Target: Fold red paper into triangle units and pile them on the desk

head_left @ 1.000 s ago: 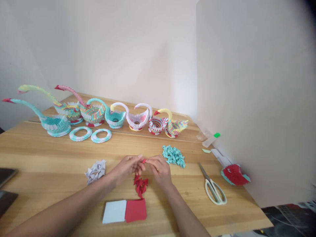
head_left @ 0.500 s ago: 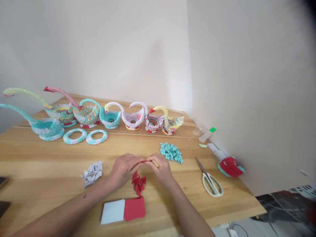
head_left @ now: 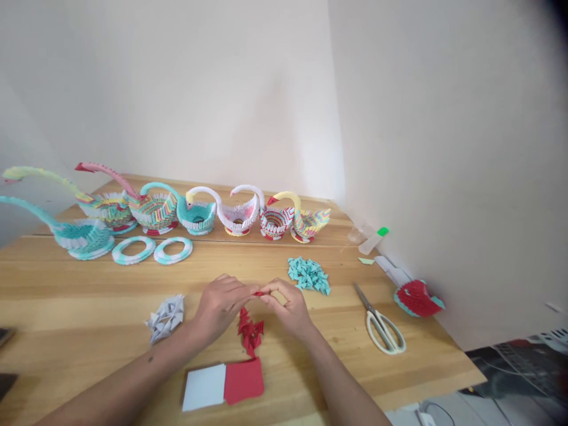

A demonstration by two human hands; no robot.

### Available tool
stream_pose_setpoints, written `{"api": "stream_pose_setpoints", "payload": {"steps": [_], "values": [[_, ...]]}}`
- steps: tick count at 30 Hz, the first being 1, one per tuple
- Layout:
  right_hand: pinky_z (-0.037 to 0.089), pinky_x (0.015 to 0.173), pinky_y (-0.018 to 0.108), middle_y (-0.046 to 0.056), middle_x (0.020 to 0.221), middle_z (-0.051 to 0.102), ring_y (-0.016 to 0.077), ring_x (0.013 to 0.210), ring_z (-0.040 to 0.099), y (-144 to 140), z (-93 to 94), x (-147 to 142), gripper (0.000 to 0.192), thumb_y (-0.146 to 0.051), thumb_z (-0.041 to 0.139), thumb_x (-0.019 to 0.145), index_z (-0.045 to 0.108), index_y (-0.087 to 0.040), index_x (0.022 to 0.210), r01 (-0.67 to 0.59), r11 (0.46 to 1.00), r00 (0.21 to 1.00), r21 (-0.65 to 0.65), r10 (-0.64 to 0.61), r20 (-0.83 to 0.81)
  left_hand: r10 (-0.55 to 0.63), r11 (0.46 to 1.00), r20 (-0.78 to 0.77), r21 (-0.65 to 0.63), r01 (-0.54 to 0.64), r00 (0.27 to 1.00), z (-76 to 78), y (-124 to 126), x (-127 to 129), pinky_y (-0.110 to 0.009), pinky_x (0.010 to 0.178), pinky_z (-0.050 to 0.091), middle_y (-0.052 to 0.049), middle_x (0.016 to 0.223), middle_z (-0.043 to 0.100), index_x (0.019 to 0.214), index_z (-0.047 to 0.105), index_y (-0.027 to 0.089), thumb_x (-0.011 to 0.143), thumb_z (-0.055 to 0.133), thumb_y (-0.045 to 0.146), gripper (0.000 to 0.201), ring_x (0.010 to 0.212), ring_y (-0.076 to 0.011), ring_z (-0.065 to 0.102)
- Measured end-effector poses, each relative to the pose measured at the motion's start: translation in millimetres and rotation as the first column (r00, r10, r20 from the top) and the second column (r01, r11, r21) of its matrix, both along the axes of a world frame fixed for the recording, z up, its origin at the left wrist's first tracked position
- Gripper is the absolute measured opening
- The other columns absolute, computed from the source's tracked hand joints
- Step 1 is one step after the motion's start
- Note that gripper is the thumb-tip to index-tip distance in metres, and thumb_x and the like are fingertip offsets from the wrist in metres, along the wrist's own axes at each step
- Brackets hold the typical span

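Clearly, little is changed against one second ago: the small red paper piece (head_left: pixel 258 293) is still pinched between both hands, but the hands are now brought closer together, so that the fingertips nearly meet over it, and the whole table scene is shifted a little in the view because the head is turned. From this it is judged that a fold on the piece is being pressed, not a new piece taken.

Going from the left, with the red piece as landmark: far to the left and behind it a row of paper swans (head_left: pixel 155 210) is stood along the back of the wooden table (head_left: pixel 89 296), and two paper rings (head_left: pixel 153 250) are laid before them. Nearer to the left, a heap of white folded pieces (head_left: pixel 165 318) is seen. The left hand (head_left: pixel 220 305) is reached in from the lower left, the forearm laid low over the table, the fingers closed on the left end of the piece. Just below the piece, a heap of red folded pieces (head_left: pixel 249 331) is lying, and nearer to the camera a white sheet (head_left: pixel 204 387) and a red sheet (head_left: pixel 244 381) are placed side by side. The right hand (head_left: pixel 287 305) is closed on the right end, its wrist bent inward. To the right and behind, teal folded pieces (head_left: pixel 309 275) are piled; further right, scissors (head_left: pixel 381 322) are laid.
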State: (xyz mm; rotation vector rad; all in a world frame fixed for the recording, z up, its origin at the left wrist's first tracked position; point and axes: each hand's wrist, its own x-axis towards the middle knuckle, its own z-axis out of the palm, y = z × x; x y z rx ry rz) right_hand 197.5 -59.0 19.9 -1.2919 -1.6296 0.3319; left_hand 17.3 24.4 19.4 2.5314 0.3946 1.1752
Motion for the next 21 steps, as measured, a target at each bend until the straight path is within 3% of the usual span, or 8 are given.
{"api": "stream_pose_setpoints", "payload": {"steps": [8,14,18,21], "values": [[0.045,0.064,0.028,0.003,0.072,0.067,0.0165,0.067,0.060,-1,-0.4,-2,0.020,-0.031,0.053,0.094,0.066,-0.021,0.082,0.010,0.996,0.990,0.094,-0.023,0.140,-0.007,0.995,-0.008,-0.097,0.007,1.000,-8.4,-1,3,-0.028,0.066,0.038,-0.005,0.074,0.075,0.092,0.074,0.021,0.092,0.056,0.023,0.018,0.064,-0.0165,0.062],[0.043,0.063,0.029,0.003,0.071,0.066,0.0164,0.066,0.057,-2,-1.2,-3,0.019,-0.028,0.051,0.096,0.063,-0.021,0.083,0.008,0.986,0.979,0.165,-0.041,0.197,-0.032,0.979,0.015,-0.199,0.035,0.999,-1.1,-4,3,-0.028,0.068,0.041,-0.004,0.072,0.074,0.088,0.074,0.020,0.092,0.055,0.024,0.020,0.065,-0.0166,0.063],[0.044,0.063,0.030,0.002,0.071,0.064,0.0168,0.066,0.057,-3,-2.8,-5,0.019,-0.030,0.050,0.095,0.062,-0.022,0.083,-0.006,0.989,0.987,0.151,-0.019,0.159,-0.058,0.933,0.032,-0.353,0.066,0.998,7.7,-8,4,-0.028,0.067,0.043,-0.004,0.064,0.070,0.075,0.072,0.020,0.091,0.054,0.029,0.026,0.062,-0.0170,0.061],[0.045,0.065,0.030,0.002,0.072,0.064,0.0170,0.067,0.059,-4,-3.0,-6,0.019,-0.032,0.051,0.095,0.062,-0.022,0.083,-0.026,0.990,0.998,0.135,0.017,0.062,-0.064,0.858,0.073,-0.505,0.092,0.995,10.6,-12,5,-0.027,0.067,0.045,-0.005,0.069,0.072,0.076,0.072,0.020,0.088,0.057,0.032,0.023,0.065,-0.0177,0.062]]}}
